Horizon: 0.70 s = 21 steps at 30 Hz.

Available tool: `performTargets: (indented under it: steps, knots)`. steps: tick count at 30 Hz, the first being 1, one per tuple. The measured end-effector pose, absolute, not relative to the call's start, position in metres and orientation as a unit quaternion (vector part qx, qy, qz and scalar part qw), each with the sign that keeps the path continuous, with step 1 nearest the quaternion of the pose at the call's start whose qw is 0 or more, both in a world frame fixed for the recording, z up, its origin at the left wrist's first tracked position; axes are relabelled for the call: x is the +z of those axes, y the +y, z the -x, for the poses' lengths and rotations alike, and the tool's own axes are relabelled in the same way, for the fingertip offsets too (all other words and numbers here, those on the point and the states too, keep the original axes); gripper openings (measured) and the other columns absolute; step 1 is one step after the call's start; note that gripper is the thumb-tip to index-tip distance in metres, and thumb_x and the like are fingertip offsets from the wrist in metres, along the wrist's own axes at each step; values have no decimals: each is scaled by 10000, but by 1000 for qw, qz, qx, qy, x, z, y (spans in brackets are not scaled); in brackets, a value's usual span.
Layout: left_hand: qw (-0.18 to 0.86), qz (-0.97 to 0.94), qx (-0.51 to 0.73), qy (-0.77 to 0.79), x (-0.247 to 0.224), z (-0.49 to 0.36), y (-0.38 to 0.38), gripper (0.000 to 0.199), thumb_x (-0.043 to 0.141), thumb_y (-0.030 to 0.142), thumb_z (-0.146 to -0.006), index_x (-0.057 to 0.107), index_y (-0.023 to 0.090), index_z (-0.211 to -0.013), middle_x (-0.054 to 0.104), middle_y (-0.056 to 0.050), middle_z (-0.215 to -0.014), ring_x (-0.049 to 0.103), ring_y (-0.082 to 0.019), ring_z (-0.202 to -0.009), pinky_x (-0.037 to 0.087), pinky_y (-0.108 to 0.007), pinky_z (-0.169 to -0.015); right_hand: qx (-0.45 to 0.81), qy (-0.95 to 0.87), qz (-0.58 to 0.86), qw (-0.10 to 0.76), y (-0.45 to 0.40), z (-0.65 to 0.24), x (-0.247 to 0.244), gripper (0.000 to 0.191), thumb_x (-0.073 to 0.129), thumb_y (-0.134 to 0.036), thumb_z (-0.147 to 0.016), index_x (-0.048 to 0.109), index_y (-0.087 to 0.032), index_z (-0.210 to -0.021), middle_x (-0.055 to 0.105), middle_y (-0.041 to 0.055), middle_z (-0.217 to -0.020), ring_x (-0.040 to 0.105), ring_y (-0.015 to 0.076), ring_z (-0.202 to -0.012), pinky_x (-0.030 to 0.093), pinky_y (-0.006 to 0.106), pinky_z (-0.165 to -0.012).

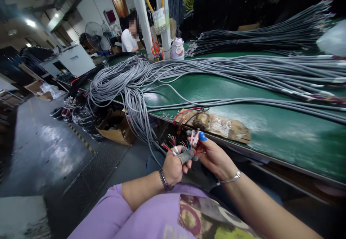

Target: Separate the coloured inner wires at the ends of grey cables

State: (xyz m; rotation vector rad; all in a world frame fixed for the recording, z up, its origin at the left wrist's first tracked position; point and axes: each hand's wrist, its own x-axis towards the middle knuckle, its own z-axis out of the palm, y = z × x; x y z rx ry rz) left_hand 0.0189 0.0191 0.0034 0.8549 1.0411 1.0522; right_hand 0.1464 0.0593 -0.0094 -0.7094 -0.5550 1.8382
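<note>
Centrally placed green workbench [283,141]: extended across the view; its near edge is located just beyond the hands.
Grey cables [121,77]: laid in long runs and coiled on the workbench, with looped lengths hung over its edge towards the left hand.
Dark cables [259,35]: bundled along the far side.
Cardboard box [116,136]: positioned below the bench edge, beside the hanging loops.
Wooden board [229,127]: placed along the near edge, with red and black leads at one end.
Left hand [173,165]: closed around the coloured wires; the thumb, fitted with a grey cover [186,156], is pressed over them, and the other fingers are curled beneath.
Right hand [216,159]: raised beside the left, with a blue cover [202,136] on the thumb; the fingers are bent inward, but whether anything is pinched cannot be told.
Pink clip-like piece [193,138]: located at the right fingertips; its exact type cannot be determined.
Coloured wires [167,147]: fanned out from the left grip, short of the bench edge. Sorting or separating of the ends is judged to be in hand; for the next move, a steady left grip and one isolated strand would be required.
</note>
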Motion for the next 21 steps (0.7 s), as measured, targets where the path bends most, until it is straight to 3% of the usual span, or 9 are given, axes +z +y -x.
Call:
performTargets:
  steps: [16,21]
  knots:
    - [615,-455,451,460,1,-9,12,426,665,546,-709,532,153,-615,517,35,-470,363,-39,-322,217,-195,-335,797,-185,296,493,56,-148,-4,369,698,-570,-704,689,-216,-807,684,19,-758,588,141,-622,464,260,-561]
    - [615,-458,443,464,0,-6,8,429,658,563,-705,546,153,-645,529,32,-488,379,-43,-332,243,-194,-341,785,-220,291,500,53,-149,-2,235,736,-435,-723,675,-218,-790,649,-10,-727,548,110,-597,443,230,-545]
